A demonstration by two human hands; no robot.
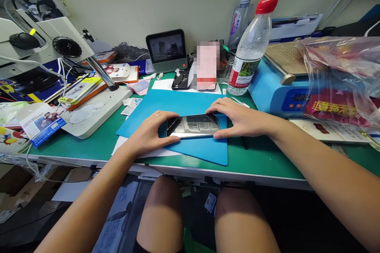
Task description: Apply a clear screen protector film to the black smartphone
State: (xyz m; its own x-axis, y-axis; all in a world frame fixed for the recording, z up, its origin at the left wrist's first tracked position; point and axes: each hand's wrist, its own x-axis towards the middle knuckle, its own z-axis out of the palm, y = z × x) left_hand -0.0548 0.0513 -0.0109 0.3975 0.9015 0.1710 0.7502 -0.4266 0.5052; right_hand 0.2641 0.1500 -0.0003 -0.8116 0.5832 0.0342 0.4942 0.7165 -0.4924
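A smartphone [192, 125] lies sideways just over a blue mat [208, 151], its dark glossy screen up and mirroring bright ceiling lights. My left hand [152, 128] grips its left end, the thumb along the near edge and the fingers at the far edge; a ring shows on one finger. At the right end my right hand [230, 118] holds it the same way, thumb near and fingers far. Whether the phone rests on the mat or is slightly raised, I cannot tell. A thin light-coloured tool [240, 102] lies behind my right hand.
On the left stands a microscope on a white base [92, 112], beside stacked boxes. Behind the mat are a small display [166, 49] and a partly blurred pink item [207, 65]. To the right are a red-capped water bottle [249, 53], a blue heating device [273, 87] and a plastic bag [341, 79].
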